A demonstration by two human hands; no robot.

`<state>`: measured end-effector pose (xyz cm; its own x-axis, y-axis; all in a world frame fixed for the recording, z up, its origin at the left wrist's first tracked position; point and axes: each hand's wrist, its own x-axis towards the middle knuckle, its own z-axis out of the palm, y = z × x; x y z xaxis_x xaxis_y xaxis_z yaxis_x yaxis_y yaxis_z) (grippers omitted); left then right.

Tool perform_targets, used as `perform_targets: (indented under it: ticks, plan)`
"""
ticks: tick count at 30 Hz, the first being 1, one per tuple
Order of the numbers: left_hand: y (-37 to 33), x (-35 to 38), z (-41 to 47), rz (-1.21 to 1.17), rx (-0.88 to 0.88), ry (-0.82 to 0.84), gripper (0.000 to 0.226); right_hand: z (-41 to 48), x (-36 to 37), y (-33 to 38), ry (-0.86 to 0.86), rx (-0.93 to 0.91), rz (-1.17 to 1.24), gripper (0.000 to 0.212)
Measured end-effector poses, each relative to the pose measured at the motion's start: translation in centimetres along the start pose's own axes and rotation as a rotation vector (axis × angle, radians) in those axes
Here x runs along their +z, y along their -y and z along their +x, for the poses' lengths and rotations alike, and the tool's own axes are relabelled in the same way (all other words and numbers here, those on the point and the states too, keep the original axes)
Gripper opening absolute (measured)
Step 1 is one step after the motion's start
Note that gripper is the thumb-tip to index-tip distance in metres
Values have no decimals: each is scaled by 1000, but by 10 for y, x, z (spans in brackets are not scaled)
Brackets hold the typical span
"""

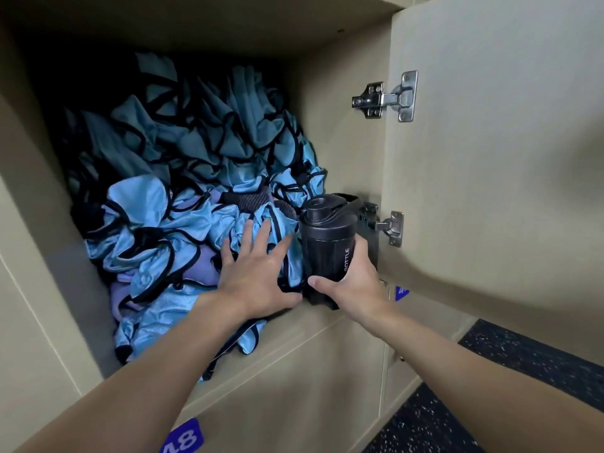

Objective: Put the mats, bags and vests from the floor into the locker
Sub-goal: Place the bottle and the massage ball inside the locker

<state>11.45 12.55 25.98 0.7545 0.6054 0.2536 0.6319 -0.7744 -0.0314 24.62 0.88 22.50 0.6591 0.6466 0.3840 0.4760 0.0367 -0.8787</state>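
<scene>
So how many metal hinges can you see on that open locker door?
2. The upper hinge sits high on the door's inner edge; the lower hinge is just behind the black bottle held by the right hand, partly hidden by it.

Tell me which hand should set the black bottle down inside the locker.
Right. The right hand already grips the black bottle upright at the locker's front right corner. The left hand lies flat on the blue vests, holding them back.
</scene>
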Motion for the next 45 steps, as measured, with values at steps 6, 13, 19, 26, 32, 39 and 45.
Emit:
perform_targets:
  ticks: [6,13,19,26,32,39,45]
  plan:
    - [-4,15,6,88,-3,-11,107,25,-1,-4,7,-8,35,87]
    - [-5,20,8,109,-3,-18,105,17,-9,-10,-54,-30,-44,77]
    - [-4,21,15,70,-3,-28,102,24,-10,-17,-60,-9,-129,71]
    - [4,28,15,70,18,-51,100,59,6,-27,-81,35,-177,77]
    - [2,18,11,29,23,-29,92,47,4,-28,-95,75,-192,75]
    - [-3,2,1,-28,41,-28,84,31,-1,-29,-28,154,-241,78]
    - [-10,-10,-23,-81,54,-30,81,3,-6,-27,-25,145,-259,73]
